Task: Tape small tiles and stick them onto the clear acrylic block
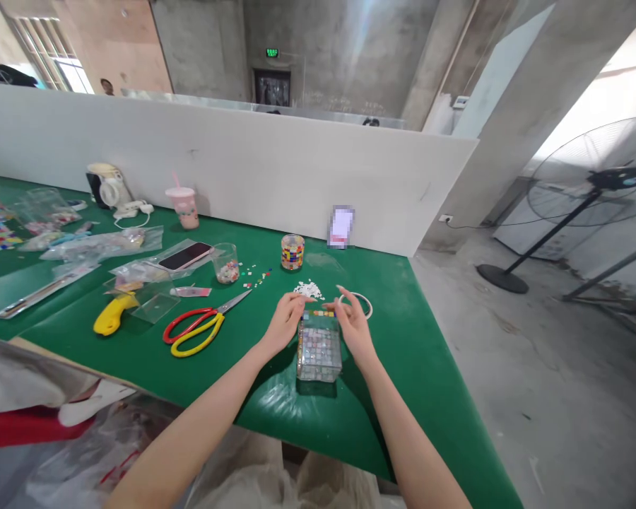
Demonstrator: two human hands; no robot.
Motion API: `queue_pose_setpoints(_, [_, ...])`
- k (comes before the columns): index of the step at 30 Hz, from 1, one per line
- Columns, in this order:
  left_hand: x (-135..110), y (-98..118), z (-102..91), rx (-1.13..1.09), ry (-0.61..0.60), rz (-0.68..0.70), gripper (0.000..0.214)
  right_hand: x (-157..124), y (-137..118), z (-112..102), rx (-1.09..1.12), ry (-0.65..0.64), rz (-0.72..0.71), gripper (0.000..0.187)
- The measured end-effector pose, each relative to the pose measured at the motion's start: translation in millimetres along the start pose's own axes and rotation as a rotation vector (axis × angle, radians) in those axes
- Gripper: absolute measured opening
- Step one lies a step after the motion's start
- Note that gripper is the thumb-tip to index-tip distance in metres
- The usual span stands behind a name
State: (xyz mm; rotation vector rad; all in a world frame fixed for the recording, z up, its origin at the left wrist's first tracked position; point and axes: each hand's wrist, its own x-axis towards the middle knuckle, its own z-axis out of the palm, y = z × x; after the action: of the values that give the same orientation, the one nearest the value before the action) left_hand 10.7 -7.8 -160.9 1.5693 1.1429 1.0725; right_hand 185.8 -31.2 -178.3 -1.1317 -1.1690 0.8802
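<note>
A clear plastic box with small square mosaic tiles on its sides rests on the green table before me. Along its far edge runs a short strip of coloured mosaic tiles; whether it is fixed to the box I cannot tell. My left hand pinches the strip's left end. At the other end my right hand closes thumb and fingers on it, one finger raised. Just beyond lies a small heap of white tile pieces. Partly behind my right hand is a white ring.
Scissors with red and yellow handles and a yellow tool lie left. Farther back stand a tile-covered round jar, a clear cup of tiles, a pink tumbler and a propped phone. A white partition borders the table.
</note>
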Motion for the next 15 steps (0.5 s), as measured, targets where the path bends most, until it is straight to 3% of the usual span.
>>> queue_pose_setpoints(4, [21, -8, -7.8, 0.169, 0.17, 0.041, 0.03, 9, 2, -23, -0.057, 0.156, 0.017, 0.031])
queue_pose_setpoints(11, [73, -5, -19.6, 0.444, 0.008, 0.104, 0.033, 8, 16, -36, -0.252, 0.18, 0.03, 0.035])
queue_pose_setpoints(15, [84, -5, -56.3, 0.672, 0.051, 0.104, 0.036, 9, 20, -39, -0.453, 0.136, -0.032, 0.038])
